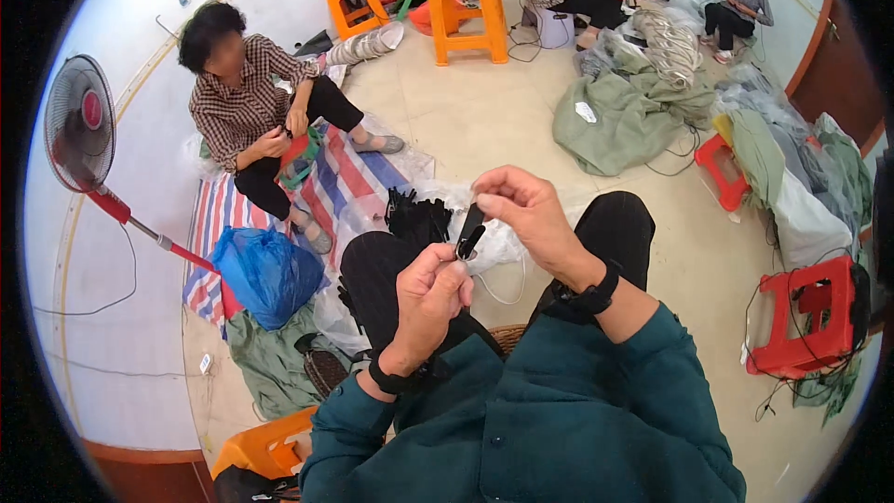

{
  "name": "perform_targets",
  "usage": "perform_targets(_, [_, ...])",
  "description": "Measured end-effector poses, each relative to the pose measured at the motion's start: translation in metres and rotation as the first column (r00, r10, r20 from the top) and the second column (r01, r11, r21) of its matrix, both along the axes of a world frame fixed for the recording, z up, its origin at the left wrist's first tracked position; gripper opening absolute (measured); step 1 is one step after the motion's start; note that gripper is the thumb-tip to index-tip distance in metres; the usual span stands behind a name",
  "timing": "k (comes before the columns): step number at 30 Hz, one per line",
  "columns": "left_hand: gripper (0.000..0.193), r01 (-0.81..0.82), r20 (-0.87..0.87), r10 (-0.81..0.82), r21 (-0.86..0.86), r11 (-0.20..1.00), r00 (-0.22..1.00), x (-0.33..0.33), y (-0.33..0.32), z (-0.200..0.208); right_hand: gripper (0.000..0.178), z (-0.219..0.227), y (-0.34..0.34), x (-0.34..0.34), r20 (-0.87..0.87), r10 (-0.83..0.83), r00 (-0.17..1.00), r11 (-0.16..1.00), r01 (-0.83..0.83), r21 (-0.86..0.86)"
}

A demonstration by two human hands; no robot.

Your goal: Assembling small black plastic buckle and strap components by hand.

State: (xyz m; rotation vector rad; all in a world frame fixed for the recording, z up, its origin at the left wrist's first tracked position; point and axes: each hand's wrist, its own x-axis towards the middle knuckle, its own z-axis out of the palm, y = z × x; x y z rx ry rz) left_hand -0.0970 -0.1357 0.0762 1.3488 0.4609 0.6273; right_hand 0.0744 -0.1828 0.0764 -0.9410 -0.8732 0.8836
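Above my lap, my left hand (428, 293) pinches the lower end of a short black strap (471, 226), where a small shiny metal piece shows at the fingertips. My right hand (529, 216) is closed on the strap's upper end between thumb and forefinger. The strap looks folded, with a second black end sticking out beside it. Just beyond my left hand, a pile of similar black straps (417, 217) lies by my knee on clear plastic. A thin white cord (507, 296) loops below my right hand.
A blue plastic bag (265, 275) and striped sheet (349, 163) lie to the left, near a seated person (247, 98) and a standing fan (84, 126). Green cloth sacks (619, 121) are heaped at the far right. A red stool (810, 317) with cables stands right; orange stools (466, 14) stand behind.
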Motion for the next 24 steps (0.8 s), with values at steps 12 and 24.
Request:
perform_targets(12, [0.014,-0.009,0.085,0.008,0.018,1.000,0.996,0.039,0.043,-0.010,0.013,-0.011,0.026,0.011,0.197,-0.078,0.977,0.996,0.070,0.050])
perform_targets(24, [0.012,-0.047,0.020,0.043,0.263,0.964,0.999,0.084,0.095,-0.027,0.013,-0.015,0.068,0.047,0.131,-0.106,0.986,0.994,0.104,0.016])
